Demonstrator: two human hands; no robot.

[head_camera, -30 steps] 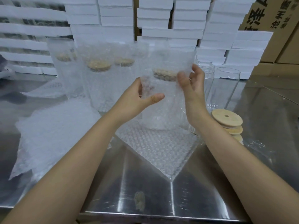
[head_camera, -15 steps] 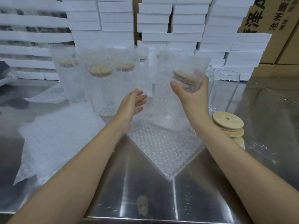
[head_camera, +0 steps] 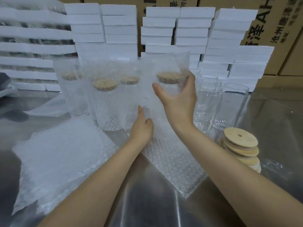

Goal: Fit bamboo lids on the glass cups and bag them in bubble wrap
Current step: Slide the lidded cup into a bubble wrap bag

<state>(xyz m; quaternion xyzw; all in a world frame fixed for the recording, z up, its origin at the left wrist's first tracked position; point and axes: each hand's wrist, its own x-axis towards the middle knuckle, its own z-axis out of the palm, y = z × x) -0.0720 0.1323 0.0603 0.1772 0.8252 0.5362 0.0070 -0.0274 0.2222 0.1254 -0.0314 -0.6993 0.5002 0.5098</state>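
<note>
My right hand point(head_camera: 177, 99) grips a bagged glass cup point(head_camera: 165, 89) near its bamboo lid point(head_camera: 169, 77), holding it upright behind the flat bubble wrap bag point(head_camera: 173, 163). My left hand point(head_camera: 142, 126) is lower, its fingers straight and resting against the bottom of that bag. Three other bagged, lidded cups point(head_camera: 105, 99) stand to the left in a row. Bare glass cups point(head_camera: 232, 105) stand to the right. A stack of bamboo lids point(head_camera: 240, 143) sits at the right.
A pile of bubble wrap bags point(head_camera: 60, 159) lies at the left on the steel table point(head_camera: 147, 208). White foam boxes point(head_camera: 190, 30) are stacked along the back, with cardboard cartons point(head_camera: 268, 27) behind them.
My right hand carried the bagged cup back and left toward the row of bagged cups. My left hand let go of it and dropped to the bag's base.
</note>
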